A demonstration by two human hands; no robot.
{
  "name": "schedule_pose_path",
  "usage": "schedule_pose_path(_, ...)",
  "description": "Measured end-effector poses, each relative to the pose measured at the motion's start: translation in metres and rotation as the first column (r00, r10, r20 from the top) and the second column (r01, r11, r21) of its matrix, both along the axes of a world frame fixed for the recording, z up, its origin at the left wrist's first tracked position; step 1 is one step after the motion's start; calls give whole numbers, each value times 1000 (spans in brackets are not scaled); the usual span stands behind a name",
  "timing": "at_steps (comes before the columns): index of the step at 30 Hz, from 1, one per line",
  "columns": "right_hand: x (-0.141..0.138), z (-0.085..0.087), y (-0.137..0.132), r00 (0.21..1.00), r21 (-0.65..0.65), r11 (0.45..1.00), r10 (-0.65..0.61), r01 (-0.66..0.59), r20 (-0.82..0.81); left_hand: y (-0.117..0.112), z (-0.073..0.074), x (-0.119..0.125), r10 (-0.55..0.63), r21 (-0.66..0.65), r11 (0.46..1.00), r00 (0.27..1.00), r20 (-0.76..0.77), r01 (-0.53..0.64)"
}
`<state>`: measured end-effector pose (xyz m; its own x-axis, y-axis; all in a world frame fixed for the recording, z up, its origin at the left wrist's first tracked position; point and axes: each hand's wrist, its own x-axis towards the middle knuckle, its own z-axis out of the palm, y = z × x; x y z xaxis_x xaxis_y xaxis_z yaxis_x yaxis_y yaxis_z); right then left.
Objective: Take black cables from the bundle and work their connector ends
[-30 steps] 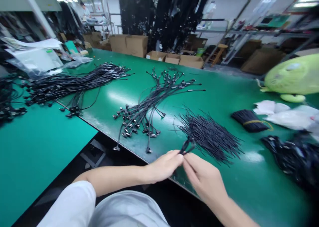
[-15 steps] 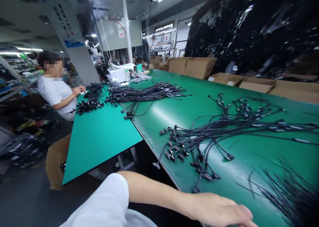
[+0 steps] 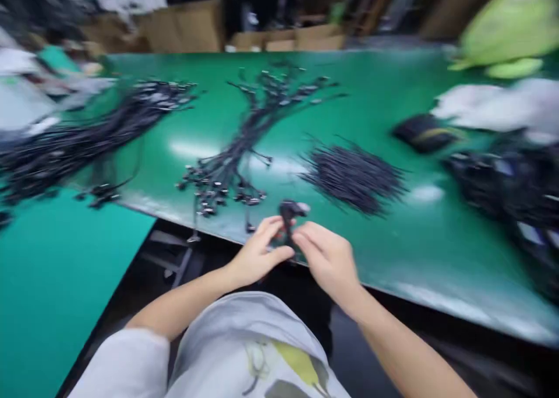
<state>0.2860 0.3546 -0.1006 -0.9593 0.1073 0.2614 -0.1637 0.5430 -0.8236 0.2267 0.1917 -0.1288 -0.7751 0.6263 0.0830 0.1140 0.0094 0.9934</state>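
Observation:
At the table's near edge my left hand [image 3: 257, 255] is closed round a black cable [image 3: 287, 212] that looks folded up, its end pointing away from me. From the other side my right hand [image 3: 327, 261] pinches at the same cable, thumb and fingertips together. Blur hides the finer detail there. Beyond my left hand lies a spread bundle of black cables [image 3: 238, 144] with plug ends towards me. Past my right hand is a pile of thin black ties [image 3: 356, 176].
More black cables [image 3: 87, 127] lie heaped at the left, close to a lower green tabletop [image 3: 52, 281]. On the right are a dark heap of cables [image 3: 510, 194], white plastic bags [image 3: 489, 106] and a yellow-green bag [image 3: 510, 22]. Cardboard boxes [image 3: 183, 28] line the far edge.
My view has swung right and down, and the co-worker is out of sight. My left hand was stretched over the table; now both hands are together at the edge on a cable.

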Motion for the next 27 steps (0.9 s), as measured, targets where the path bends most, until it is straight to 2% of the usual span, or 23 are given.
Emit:
schedule_pose_path(2, -7, -6, -2, 998, -131, 991, -2, 10, 61, 5, -5, -4, -101, 87, 992, 993, 64, 95)
schedule_pose_path(3, -11, -10, -2, 995, -198, 980, 3, 16, 96, 8, -6, -3, -118, 122, 987, 987, 108, 105)
schedule_pose_path(6, -13, -20, 2, 970, -324, 946, 89, -11, 225, 17, -7, 5, -71, 208, 978, 950, 305, 7)
schedule_pose_path(9, -6, -20, 12, 935, -245, 968, 130, -49, 329, 27, -1, 5, -34, 263, 958, 864, 503, -115)
schedule_pose_path(12, 0, -15, 25, 961, -106, 994, 6, 24, 277, 37, 5, -3, -3, 288, 929, 775, 632, -232)
schedule_pose_path(14, 2, -13, 28, 978, -111, 988, -86, 108, 188, 44, 3, -6, -13, 290, 922, 728, 685, -256)
schedule_pose_path(16, 3, -14, 26, 981, -193, 973, -98, 130, 168, 51, -2, -4, -67, 268, 948, 714, 697, -172)
schedule_pose_path(18, 4, -18, 22, 968, -363, 927, 2, 92, 252, 56, -5, 2, -132, 192, 981, 751, 647, 8)
schedule_pose_path(20, 5, -24, 27, 954, -562, 820, 73, 108, 289, 55, -4, 8, -211, 68, 976, 822, 529, 207)
schedule_pose_path(21, 6, -26, 38, 960, -633, 762, 56, 135, 273, 52, -3, 9, -255, 4, 959, 854, 454, 284)
schedule_pose_path(22, 8, -28, 55, 970, -664, 728, -8, 171, 241, 47, -1, 9, -295, -55, 939, 877, 380, 340)
schedule_pose_path(23, 11, -28, 79, 971, -646, 730, -114, 224, 208, 41, 0, 6, -299, -113, 931, 901, 314, 348)
schedule_pose_path(24, 17, -24, 108, 951, -571, 760, -247, 310, 188, 34, 0, 2, -281, -169, 930, 927, 248, 327)
schedule_pose_path(25, 26, -18, 140, 902, -431, 793, -394, 432, 178, 27, -2, -2, -227, -252, 930, 956, 184, 269)
schedule_pose_path(26, 36, -8, 174, 818, -223, 787, -554, 575, 154, 20, -4, -6, -182, -332, 919, 976, 121, 212)
schedule_pose_path(27, 47, 3, 207, 703, 26, 708, -704, 705, 97, 15, -8, -10, -144, -392, 907, 988, 57, 155)
